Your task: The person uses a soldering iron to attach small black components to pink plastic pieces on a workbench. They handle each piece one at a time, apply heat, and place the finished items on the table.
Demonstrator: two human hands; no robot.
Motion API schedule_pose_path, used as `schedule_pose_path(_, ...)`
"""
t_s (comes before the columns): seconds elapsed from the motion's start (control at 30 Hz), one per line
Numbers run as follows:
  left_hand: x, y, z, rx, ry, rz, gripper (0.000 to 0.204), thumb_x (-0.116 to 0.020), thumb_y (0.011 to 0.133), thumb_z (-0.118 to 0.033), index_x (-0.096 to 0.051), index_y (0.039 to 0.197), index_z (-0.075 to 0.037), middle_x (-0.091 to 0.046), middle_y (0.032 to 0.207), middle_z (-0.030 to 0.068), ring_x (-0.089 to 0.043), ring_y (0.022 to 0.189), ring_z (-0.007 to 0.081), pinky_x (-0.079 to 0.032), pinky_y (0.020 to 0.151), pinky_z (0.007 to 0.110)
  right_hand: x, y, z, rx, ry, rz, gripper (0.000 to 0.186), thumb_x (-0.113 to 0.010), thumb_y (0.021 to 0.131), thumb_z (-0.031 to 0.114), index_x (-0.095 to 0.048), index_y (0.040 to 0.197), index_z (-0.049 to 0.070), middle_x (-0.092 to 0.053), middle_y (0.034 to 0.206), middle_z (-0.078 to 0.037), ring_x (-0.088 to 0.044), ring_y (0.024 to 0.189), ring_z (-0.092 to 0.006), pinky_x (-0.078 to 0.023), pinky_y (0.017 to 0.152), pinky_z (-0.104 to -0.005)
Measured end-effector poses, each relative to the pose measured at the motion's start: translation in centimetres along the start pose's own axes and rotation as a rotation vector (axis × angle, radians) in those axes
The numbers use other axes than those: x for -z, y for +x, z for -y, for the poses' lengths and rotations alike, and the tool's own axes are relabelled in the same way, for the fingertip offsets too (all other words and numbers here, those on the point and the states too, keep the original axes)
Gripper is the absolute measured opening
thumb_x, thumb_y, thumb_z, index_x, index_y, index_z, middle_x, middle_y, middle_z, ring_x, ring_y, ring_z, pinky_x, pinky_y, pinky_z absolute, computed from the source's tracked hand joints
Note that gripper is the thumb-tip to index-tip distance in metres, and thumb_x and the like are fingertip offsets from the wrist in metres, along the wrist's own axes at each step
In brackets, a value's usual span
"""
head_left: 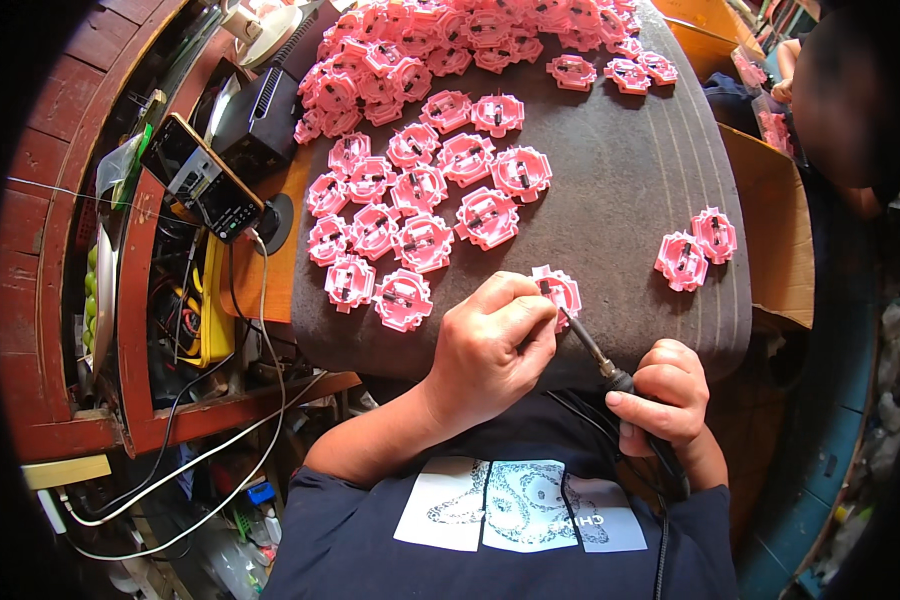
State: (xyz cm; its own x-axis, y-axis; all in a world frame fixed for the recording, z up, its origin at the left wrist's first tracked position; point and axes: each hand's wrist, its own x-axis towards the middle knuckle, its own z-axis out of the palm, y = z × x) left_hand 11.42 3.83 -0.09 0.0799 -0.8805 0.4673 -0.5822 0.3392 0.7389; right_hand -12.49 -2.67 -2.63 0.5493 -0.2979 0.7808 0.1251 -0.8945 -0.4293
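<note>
My right hand is closed round the dark handle of a soldering iron. The iron's tip rests at a pink plastic part with small black pieces inside, near the front of the dark tabletop. Close to that tip, the fingers of my left hand are pinched together; anything between them is hidden. Several similar pink parts lie spread out to the left. Two more pink parts sit together on the right.
A big heap of pink parts covers the far end. To the left stand a phone on a holder and a black box; cables hang below. At the right are a cardboard box and another person's hand.
</note>
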Motion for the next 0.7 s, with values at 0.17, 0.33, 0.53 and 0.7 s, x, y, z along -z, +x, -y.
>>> schedule_pose_path(0.17,0.0,0.0,-0.1,0.007,-0.002,0.0,0.015,-0.079,0.085,0.006,-0.075,0.097,0.0,-0.069,0.097,0.0094,-0.066,0.07,0.0151,-0.052,0.06,0.028,0.0,0.0,0.0,-0.005,0.002,0.0,0.026,-0.078,0.083,0.019,-0.078,0.107,0.01,-0.051,0.078,-0.002,-0.051,0.06,-0.0189,-0.038,0.053,-0.0339)
schedule_pose_path(0.33,0.0,-0.1,-0.1,0.005,-0.004,-0.008,0.014,-0.079,0.085,0.005,-0.075,0.097,0.0,-0.069,0.097,0.0095,-0.067,0.071,0.0154,-0.053,0.061,0.028,0.0,-0.2,0.3,-0.045,0.044,-0.058,0.021,-0.076,0.088,0.018,-0.077,0.107,0.008,-0.055,0.08,-0.004,-0.053,0.061,-0.0203,-0.042,0.053,-0.0339)
schedule_pose_path(0.53,-0.1,-0.1,0.0,-0.01,-0.002,-0.014,0.014,-0.079,0.084,0.005,-0.075,0.097,-0.001,-0.069,0.096,0.0097,-0.068,0.072,0.0175,-0.054,0.062,0.03,-0.4,0.2,1.0,-0.137,0.023,-0.168,0.034,-0.08,0.086,0.003,-0.073,0.119,0.004,-0.062,0.093,-0.009,-0.058,0.067,-0.0204,-0.047,0.057,-0.0335)
schedule_pose_path(0.7,0.0,0.0,-0.1,0.008,-0.002,-0.002,0.015,-0.079,0.084,0.005,-0.075,0.096,-0.001,-0.069,0.095,0.01,-0.069,0.073,0.0192,-0.055,0.063,0.031,-1.4,1.4,1.3,-0.225,-0.128,-0.151,0.046,-0.085,0.084,0.001,-0.072,0.128,0.002,-0.064,0.091,-0.01,-0.059,0.067,-0.0223,-0.047,0.058,-0.0338)
